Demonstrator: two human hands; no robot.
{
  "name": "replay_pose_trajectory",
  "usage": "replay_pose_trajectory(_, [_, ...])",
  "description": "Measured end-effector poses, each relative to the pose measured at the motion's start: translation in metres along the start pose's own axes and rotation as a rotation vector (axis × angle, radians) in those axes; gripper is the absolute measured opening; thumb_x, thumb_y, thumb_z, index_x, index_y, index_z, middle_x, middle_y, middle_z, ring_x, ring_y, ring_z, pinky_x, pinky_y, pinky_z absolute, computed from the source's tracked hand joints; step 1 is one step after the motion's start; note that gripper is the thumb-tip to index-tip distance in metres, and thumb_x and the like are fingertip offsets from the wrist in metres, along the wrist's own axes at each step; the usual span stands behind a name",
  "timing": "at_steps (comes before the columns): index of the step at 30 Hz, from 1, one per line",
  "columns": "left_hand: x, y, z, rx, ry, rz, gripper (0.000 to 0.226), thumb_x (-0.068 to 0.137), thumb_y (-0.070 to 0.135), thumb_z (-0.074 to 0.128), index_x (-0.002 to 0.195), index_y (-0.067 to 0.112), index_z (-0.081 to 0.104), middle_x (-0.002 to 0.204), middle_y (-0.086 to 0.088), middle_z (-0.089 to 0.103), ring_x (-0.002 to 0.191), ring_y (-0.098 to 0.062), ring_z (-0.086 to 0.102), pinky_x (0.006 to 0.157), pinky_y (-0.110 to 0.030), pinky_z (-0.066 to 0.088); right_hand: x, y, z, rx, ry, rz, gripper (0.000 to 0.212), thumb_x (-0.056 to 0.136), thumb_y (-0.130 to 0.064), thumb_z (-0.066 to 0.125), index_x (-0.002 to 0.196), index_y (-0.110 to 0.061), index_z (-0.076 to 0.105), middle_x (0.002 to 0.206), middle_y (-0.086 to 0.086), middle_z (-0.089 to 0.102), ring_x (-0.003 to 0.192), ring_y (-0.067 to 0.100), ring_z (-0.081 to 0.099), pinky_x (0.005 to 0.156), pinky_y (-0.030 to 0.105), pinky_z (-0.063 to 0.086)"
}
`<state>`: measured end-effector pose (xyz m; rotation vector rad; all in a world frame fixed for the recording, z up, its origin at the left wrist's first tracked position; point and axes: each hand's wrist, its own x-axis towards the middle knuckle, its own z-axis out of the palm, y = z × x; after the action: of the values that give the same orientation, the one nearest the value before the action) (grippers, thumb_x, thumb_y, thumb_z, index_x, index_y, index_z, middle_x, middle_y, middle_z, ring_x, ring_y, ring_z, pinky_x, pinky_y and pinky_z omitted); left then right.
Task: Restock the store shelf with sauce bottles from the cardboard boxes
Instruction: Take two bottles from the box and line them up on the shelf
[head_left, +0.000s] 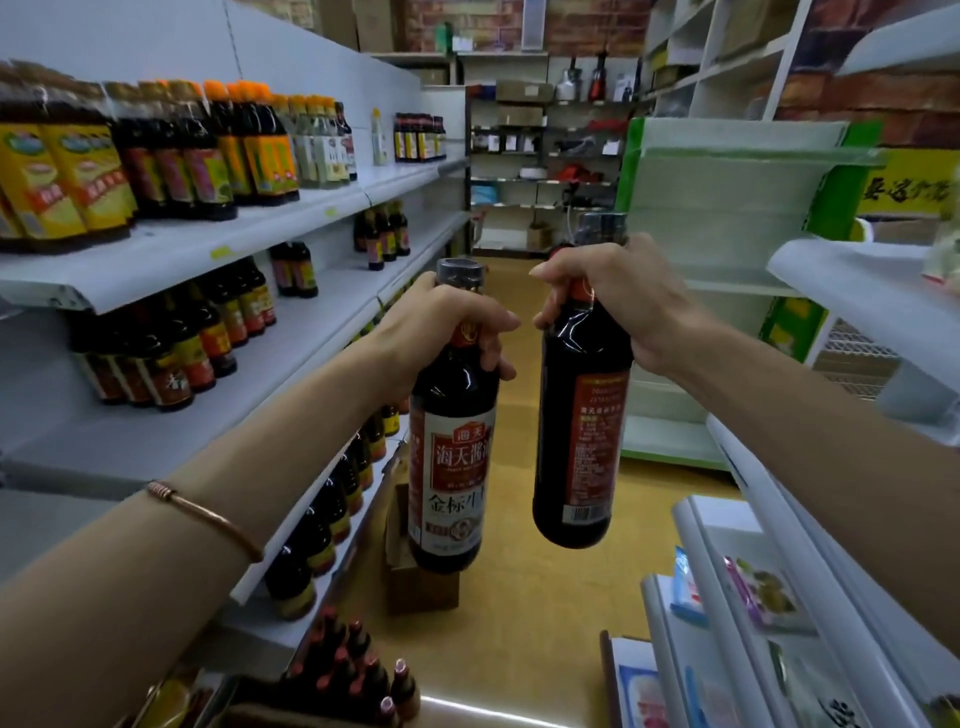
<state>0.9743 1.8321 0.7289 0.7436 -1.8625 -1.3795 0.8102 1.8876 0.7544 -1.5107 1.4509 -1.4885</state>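
Observation:
I hold two dark sauce bottles up in the aisle. My left hand (441, 327) grips the neck of one bottle (451, 457), whose red and white label faces me. My right hand (618, 296) grips the neck of the other bottle (576, 431), which is tilted slightly and shows its back label. The white store shelf (291, 213) runs along the left, with several sauce bottles (171, 150) on its tiers. A cardboard box (415, 577) stands on the floor below the left bottle. Another open box with red-capped bottles (353, 670) sits at the bottom.
White shelves (779, 545) with packaged goods line the right side. A green-edged shelf unit (727, 249) stands ahead on the right. More racks with goods (540, 145) close off the far end of the yellow-floored aisle (519, 597).

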Motion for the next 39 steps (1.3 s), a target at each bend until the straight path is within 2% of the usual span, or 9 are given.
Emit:
replay_pose_trajectory(5, [0.106,-0.031,-0.023,-0.013,0.008,0.023,0.037,0.078,0.006,0.062,0.043,0.013,0.055,0.050,-0.011,0.056,0.066,-0.032,0.069,0.069,-0.030,0.051,0.096,0.040,-0.015,-0.004,0.042,0.001,0.031,0.078,-0.011,0.066,0.047,-0.007,0.062,0.056,0.010,0.066,0.067,0.029,0.065,0.078,0.039,0.053])
replay_pose_trajectory(7, [0.154,-0.039,-0.033,-0.011,-0.006,0.054,0.034,0.075,0.007,0.065,0.043,0.014,0.056,0.051,-0.012,0.057,0.066,-0.034,0.069,0.072,-0.034,0.052,0.138,0.052,-0.021,-0.019,0.052,0.015,0.031,0.078,-0.012,0.066,0.048,-0.008,0.062,0.056,0.011,0.066,0.069,0.030,0.065,0.084,0.040,0.053])
replay_pose_trajectory(10, [0.222,-0.047,-0.046,-0.022,0.005,0.122,0.027,0.070,0.009,0.066,0.044,0.010,0.055,0.050,-0.014,0.057,0.064,-0.035,0.068,0.068,-0.033,0.054,0.201,0.067,-0.035,-0.057,0.073,-0.012,0.032,0.076,-0.015,0.068,0.045,-0.010,0.063,0.057,0.011,0.067,0.071,0.029,0.066,0.092,0.044,0.052])
replay_pose_trajectory(17, [0.357,-0.062,-0.059,-0.064,-0.001,0.182,0.037,0.077,0.000,0.062,0.042,0.011,0.056,0.049,-0.013,0.056,0.061,-0.034,0.067,0.070,-0.034,0.055,0.329,0.104,-0.073,-0.026,0.155,-0.037,0.030,0.078,-0.011,0.066,0.049,-0.004,0.061,0.056,0.011,0.066,0.067,0.030,0.064,0.081,0.037,0.054])
replay_pose_trajectory(20, [0.418,-0.079,-0.061,-0.057,0.020,0.196,0.041,0.078,-0.001,0.061,0.040,0.013,0.055,0.047,-0.012,0.056,0.060,-0.034,0.067,0.068,-0.033,0.055,0.384,0.134,-0.087,-0.016,0.140,-0.037,0.030,0.078,-0.012,0.066,0.049,-0.006,0.061,0.057,0.010,0.067,0.067,0.028,0.065,0.083,0.039,0.054])
replay_pose_trajectory(26, [0.559,-0.115,-0.062,-0.046,0.037,0.160,0.033,0.072,0.002,0.064,0.042,0.012,0.055,0.048,-0.012,0.056,0.060,-0.034,0.066,0.068,-0.034,0.054,0.514,0.198,-0.121,0.002,0.056,-0.046,0.031,0.077,-0.014,0.067,0.046,-0.009,0.064,0.055,0.009,0.066,0.070,0.033,0.066,0.091,0.049,0.053])
replay_pose_trajectory(35, [0.742,-0.131,-0.098,-0.030,0.136,0.143,0.027,0.068,0.007,0.064,0.042,0.010,0.057,0.047,-0.011,0.056,0.058,-0.032,0.066,0.071,-0.035,0.055,0.713,0.234,-0.157,0.049,-0.017,-0.096,0.028,0.077,-0.012,0.066,0.050,-0.005,0.063,0.057,0.010,0.067,0.064,0.027,0.063,0.075,0.037,0.053])
replay_pose_trajectory(39, [0.802,-0.148,-0.129,0.005,0.172,0.095,0.026,0.066,0.011,0.063,0.041,0.012,0.056,0.047,-0.010,0.055,0.061,-0.033,0.066,0.069,-0.031,0.052,0.792,0.256,-0.149,0.063,-0.083,-0.101,0.028,0.078,-0.014,0.067,0.052,-0.005,0.061,0.059,0.011,0.067,0.063,0.028,0.063,0.074,0.038,0.053])
